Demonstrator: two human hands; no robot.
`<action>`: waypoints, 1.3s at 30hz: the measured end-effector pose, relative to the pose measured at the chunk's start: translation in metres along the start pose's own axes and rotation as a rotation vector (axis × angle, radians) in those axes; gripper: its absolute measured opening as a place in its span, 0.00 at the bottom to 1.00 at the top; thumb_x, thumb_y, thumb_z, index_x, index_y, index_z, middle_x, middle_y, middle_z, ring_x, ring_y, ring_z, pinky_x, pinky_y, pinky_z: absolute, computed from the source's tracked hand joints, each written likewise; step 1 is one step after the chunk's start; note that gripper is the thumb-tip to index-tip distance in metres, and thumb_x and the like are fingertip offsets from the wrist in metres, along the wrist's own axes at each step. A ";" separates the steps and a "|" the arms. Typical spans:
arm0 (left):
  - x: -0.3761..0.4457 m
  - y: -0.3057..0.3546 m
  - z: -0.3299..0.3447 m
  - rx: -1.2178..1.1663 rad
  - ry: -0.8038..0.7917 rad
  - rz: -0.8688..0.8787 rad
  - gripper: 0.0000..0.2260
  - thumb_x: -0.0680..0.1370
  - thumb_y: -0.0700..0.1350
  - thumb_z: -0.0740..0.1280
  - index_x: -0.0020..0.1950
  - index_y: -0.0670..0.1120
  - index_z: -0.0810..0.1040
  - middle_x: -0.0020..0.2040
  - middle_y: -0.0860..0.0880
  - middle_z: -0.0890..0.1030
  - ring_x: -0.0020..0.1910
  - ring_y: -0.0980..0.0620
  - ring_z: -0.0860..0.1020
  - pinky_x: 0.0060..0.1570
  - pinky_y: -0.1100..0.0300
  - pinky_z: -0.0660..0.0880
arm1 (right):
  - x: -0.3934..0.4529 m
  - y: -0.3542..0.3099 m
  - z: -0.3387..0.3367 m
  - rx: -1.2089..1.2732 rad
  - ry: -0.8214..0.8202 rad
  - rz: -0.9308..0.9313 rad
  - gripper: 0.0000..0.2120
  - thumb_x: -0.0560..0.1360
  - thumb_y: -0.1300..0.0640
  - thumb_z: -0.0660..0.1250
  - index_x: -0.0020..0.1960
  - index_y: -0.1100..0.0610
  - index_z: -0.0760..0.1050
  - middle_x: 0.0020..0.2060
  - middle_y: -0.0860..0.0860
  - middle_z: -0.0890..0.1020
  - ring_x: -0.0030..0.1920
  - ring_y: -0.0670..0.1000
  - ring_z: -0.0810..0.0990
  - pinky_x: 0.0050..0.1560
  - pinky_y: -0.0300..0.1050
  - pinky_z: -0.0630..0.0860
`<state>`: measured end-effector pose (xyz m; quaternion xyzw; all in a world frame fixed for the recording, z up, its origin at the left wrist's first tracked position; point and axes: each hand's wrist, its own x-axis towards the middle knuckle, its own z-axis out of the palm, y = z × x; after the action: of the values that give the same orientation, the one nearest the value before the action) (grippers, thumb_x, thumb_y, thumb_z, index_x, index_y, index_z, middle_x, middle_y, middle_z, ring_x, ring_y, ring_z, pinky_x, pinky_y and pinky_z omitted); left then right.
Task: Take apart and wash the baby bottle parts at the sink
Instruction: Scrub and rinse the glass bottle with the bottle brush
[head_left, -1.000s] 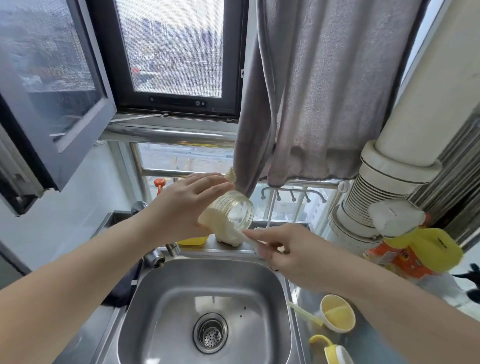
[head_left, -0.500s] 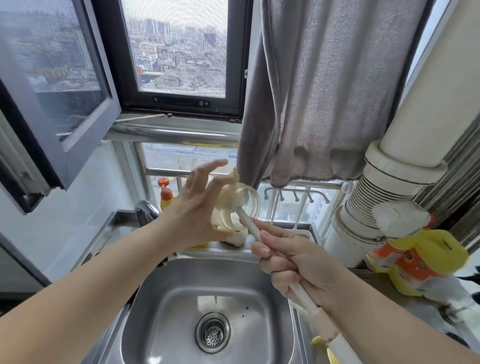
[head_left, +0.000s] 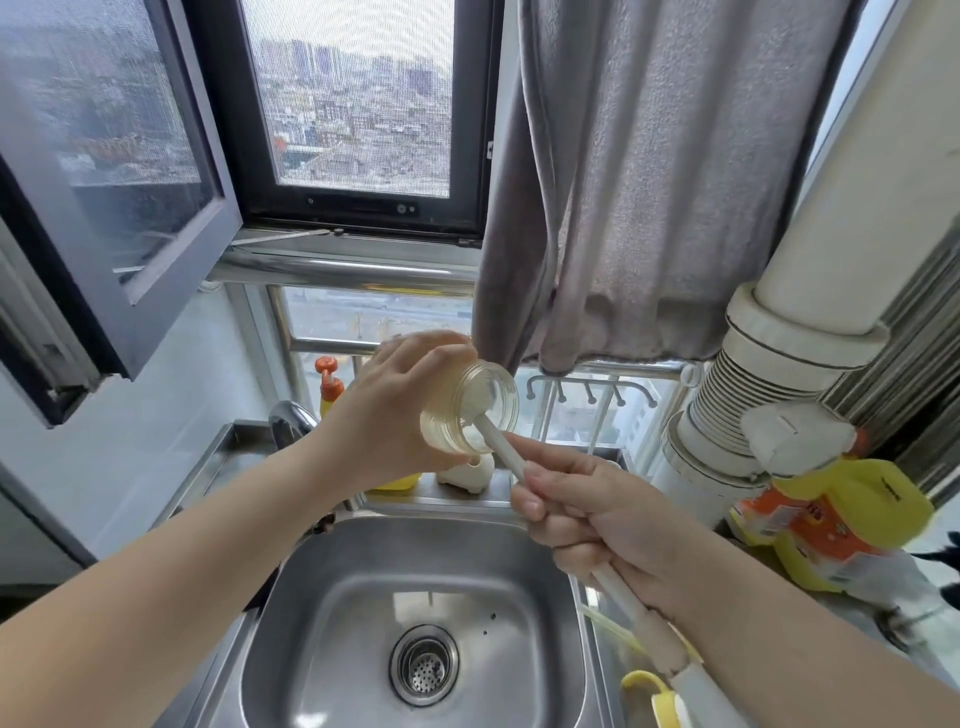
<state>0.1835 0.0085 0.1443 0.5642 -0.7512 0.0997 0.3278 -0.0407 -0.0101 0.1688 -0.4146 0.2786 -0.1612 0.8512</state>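
Observation:
My left hand (head_left: 387, 410) grips a clear, yellowish baby bottle body (head_left: 470, 408) above the steel sink (head_left: 332, 613), its open mouth turned toward me. In my right hand (head_left: 597, 519) I hold the long white handle of a bottle brush (head_left: 498, 447); the brush head sits inside the bottle and is blurred through the wall. The handle's lower end sticks out below my right wrist. A yellow bottle part (head_left: 649, 693) lies on the counter at the sink's right edge, partly hidden by my forearm.
A faucet (head_left: 288, 418) stands behind the sink on the left, an orange-capped yellow bottle (head_left: 328, 387) behind it. A white holder (head_left: 467, 473) rests on the back ledge. A yellow-orange detergent bottle (head_left: 826, 514) stands right, under a white pipe (head_left: 779, 343). A grey towel (head_left: 649, 182) hangs above.
My right hand took the brush by its handle and pushed the head into the bottle. My left hand turned the bottle's mouth toward me and closed its fingers round it.

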 end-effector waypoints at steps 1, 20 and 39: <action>0.000 0.000 -0.002 -0.029 0.011 -0.005 0.38 0.60 0.58 0.77 0.66 0.52 0.67 0.64 0.49 0.72 0.61 0.45 0.73 0.58 0.46 0.72 | -0.001 0.000 -0.002 -0.143 0.015 -0.011 0.17 0.74 0.62 0.63 0.62 0.55 0.77 0.29 0.51 0.70 0.21 0.41 0.60 0.17 0.30 0.57; -0.007 0.000 0.001 -0.079 -0.055 0.091 0.34 0.64 0.62 0.69 0.67 0.53 0.65 0.63 0.52 0.75 0.65 0.54 0.69 0.71 0.44 0.55 | 0.005 -0.012 0.002 -0.832 0.059 -0.093 0.16 0.81 0.60 0.58 0.65 0.46 0.75 0.30 0.46 0.71 0.25 0.44 0.63 0.24 0.34 0.61; -0.005 -0.007 0.009 -0.029 -0.126 0.132 0.33 0.66 0.62 0.68 0.67 0.51 0.66 0.64 0.49 0.76 0.66 0.50 0.71 0.69 0.41 0.63 | 0.012 -0.016 -0.002 -1.564 0.155 -0.207 0.21 0.80 0.59 0.58 0.67 0.39 0.71 0.36 0.41 0.73 0.30 0.41 0.71 0.33 0.32 0.68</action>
<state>0.1876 0.0049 0.1331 0.5139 -0.8072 0.0747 0.2807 -0.0328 -0.0270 0.1768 -0.9039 0.3295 -0.0251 0.2717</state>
